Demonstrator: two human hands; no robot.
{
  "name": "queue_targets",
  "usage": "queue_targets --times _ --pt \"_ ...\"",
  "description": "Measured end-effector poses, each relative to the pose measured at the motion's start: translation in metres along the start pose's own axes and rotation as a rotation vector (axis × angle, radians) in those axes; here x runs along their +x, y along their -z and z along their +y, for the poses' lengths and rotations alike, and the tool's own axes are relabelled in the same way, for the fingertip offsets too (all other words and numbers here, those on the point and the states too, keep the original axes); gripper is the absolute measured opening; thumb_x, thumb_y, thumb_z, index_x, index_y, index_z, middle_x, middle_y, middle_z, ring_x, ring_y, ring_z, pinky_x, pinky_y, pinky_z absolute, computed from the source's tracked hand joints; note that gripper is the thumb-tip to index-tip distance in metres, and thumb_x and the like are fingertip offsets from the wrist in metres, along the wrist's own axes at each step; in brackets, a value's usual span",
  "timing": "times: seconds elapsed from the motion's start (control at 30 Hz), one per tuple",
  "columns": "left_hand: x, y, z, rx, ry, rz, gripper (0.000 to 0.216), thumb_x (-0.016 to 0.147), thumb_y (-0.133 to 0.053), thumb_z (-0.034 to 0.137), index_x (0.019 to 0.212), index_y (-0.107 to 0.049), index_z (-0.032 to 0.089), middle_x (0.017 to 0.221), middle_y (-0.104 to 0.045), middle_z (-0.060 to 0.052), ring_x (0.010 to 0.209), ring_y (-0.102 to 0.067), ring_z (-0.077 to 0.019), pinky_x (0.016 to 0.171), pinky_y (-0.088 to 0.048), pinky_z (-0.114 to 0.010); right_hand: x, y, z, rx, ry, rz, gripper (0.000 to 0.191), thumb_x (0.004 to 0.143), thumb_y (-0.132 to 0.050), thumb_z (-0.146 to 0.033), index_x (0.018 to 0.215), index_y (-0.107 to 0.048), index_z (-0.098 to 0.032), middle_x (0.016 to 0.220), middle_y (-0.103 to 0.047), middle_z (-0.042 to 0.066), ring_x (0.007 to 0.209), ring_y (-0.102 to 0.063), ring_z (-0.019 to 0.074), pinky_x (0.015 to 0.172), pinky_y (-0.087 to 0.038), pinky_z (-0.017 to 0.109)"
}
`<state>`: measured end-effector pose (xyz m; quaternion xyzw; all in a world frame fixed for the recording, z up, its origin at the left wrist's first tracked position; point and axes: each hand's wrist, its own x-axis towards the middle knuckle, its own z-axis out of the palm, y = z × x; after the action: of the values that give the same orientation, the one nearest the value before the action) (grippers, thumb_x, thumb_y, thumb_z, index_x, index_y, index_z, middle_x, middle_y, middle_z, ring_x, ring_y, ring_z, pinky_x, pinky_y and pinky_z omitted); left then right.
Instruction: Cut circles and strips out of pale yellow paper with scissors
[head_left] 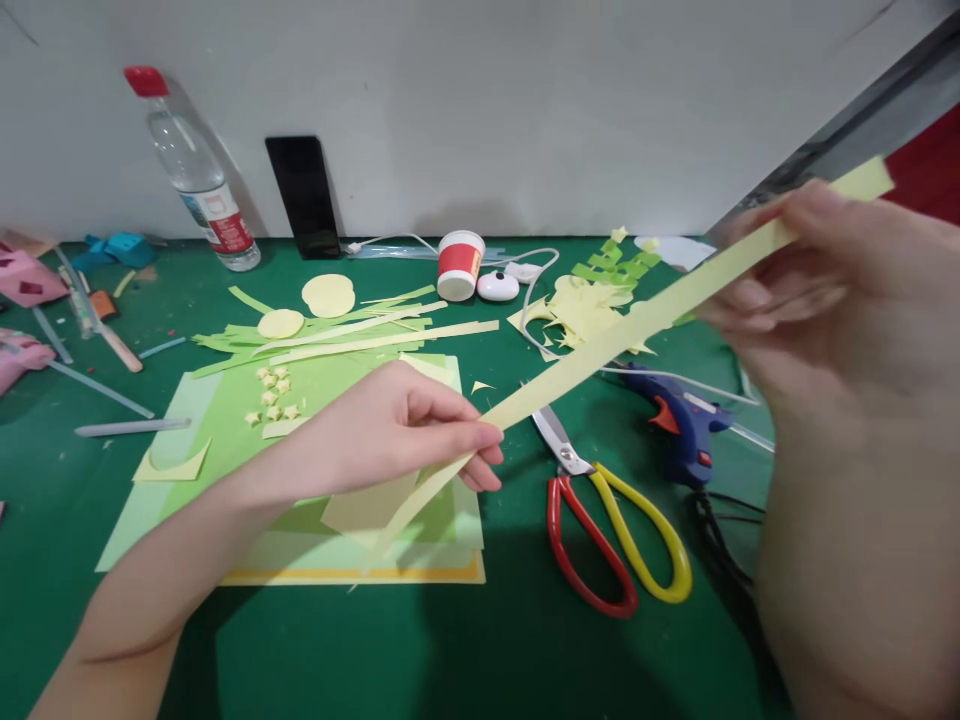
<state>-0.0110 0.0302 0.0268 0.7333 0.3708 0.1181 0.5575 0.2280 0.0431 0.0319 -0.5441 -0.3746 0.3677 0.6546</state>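
With the left hand [409, 425], I'm pinching a yellow paper strip [600, 350] between closed fingers [476, 436], and with the right hand [817, 285] I'm gripping it near its upper end. It is slanting above the desk [517, 650], while scissors [571, 461] are lying beside the stacked sheets [292, 550].

Grn table [480, 650] holds btl [206, 190], cup [460, 268], scissors [568, 460], glue gun [686, 425] & ppr sheets [315, 550].

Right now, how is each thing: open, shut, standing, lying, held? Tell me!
Yellow strip: held out straight
Left hand: pinching the strip
Right hand: pinching the strip
Scissors: lying flat
Bottle: standing, red cap on
Phone: upright, screen dark
Cup: standing
Glue gun: lying on its side
Paper stars: folded, lying loose
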Motion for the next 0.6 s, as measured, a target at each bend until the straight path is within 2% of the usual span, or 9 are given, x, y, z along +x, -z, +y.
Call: queue_targets --times 0.07,0.13,0.2,0.27,0.33,0.43,0.5,0.6 --pt "0.0 0.001 -0.001 0.011 -0.009 0.02 0.025 0.085 -0.052 0.029 0.075 -0.072 0.018 0.073 -0.073 0.001 0.064 -0.062 -0.0086 0.054 -0.044 -0.016 -0.006 -0.001 0.001 -0.024 -0.078 -0.19 0.023 0.073 -0.063 -0.036 0.057 -0.067 -0.019 0.062 -0.062 -0.002 0.044 -0.046 0.0051 0.039 -0.027 0.025" --pt "0.0 0.002 -0.002 0.024 -0.01 0.021 0.027 0.085 -0.052 0.033 0.075 -0.072 0.018 0.075 -0.073 0.001 0.064 -0.062 -0.0091 0.056 -0.044 -0.017 -0.017 -0.005 0.005 -0.081 -0.169 -0.444 0.024 0.066 -0.068 -0.044 0.074 -0.071 -0.022 0.071 -0.064 -0.001 0.05 -0.05 0.0072 0.039 -0.032 0.023" --pt "0.0 0.002 -0.003 0.036 -0.012 0.014 0.028 0.085 -0.051 0.035 0.076 -0.072 0.019 0.075 -0.073 0.001 0.063 -0.06 -0.0091 0.055 -0.043 -0.018 -0.03 -0.012 0.011 -0.154 -0.193 -0.643 0.02 0.066 -0.072 -0.036 0.081 -0.071 -0.023 0.067 -0.063 -0.002 0.052 -0.051 0.008 0.041 -0.036 0.021" --pt "-0.001 0.002 -0.002 0.06 -0.016 0.004 0.029 0.086 -0.05 0.035 0.076 -0.072 0.019 0.073 -0.073 0.002 0.06 -0.058 -0.0083 0.052 -0.04 -0.018 -0.041 -0.019 0.016 -0.177 -0.198 -0.762 0.01 0.067 -0.072 -0.029 0.074 -0.07 -0.022 0.057 -0.058 -0.003 0.048 -0.047 0.008 0.042 -0.036 0.021" --pt "-0.001 0.001 -0.001 0.085 -0.027 0.022 0.029 0.086 -0.05 0.035 0.076 -0.072 0.019 0.072 -0.072 0.002 0.057 -0.057 -0.0076 0.048 -0.038 -0.017 -0.046 -0.024 0.02 -0.168 -0.177 -0.752 0.006 0.069 -0.07 -0.024 0.065 -0.068 -0.021 0.052 -0.054 -0.004 0.045 -0.043 0.0082 0.04 -0.033 0.022" --pt "-0.003 0.001 0.001 0.137 -0.031 0.087 0.028 0.085 -0.051 0.035 0.074 -0.071 0.02 0.068 -0.071 0.004 0.048 -0.052 -0.0049 0.043 -0.034 -0.016 -0.039 -0.021 0.023 -0.099 -0.005 -0.554 0.014 0.068 -0.071 -0.019 0.055 -0.067 -0.023 0.047 -0.051 -0.004 0.042 -0.041 0.009 0.036 -0.03 0.023" --pt "-0.004 0.005 0.002 0.17 -0.025 0.117 0.028 0.085 -0.051 0.036 0.073 -0.071 0.022 0.067 -0.071 0.005 0.046 -0.051 -0.0043 0.04 -0.033 -0.015 -0.028 -0.014 0.023 -0.032 0.113 -0.442 0.011 0.064 -0.075 -0.019 0.055 -0.069 -0.024 0.046 -0.053 -0.003 0.041 -0.042 0.0096 0.034 -0.028 0.024" --pt "-0.008 0.019 0.001 0.198 -0.009 0.135 0.026 0.084 -0.052 0.036 0.072 -0.071 0.023 0.07 -0.072 0.004 0.059 -0.062 -0.0086 0.049 -0.042 -0.014 -0.014 -0.002 0.022 0.022 0.216 -0.328 0.01 0.06 -0.08 -0.022 0.055 -0.071 -0.024 0.045 -0.053 -0.001 0.04 -0.043 0.0105 0.033 -0.026 0.025"
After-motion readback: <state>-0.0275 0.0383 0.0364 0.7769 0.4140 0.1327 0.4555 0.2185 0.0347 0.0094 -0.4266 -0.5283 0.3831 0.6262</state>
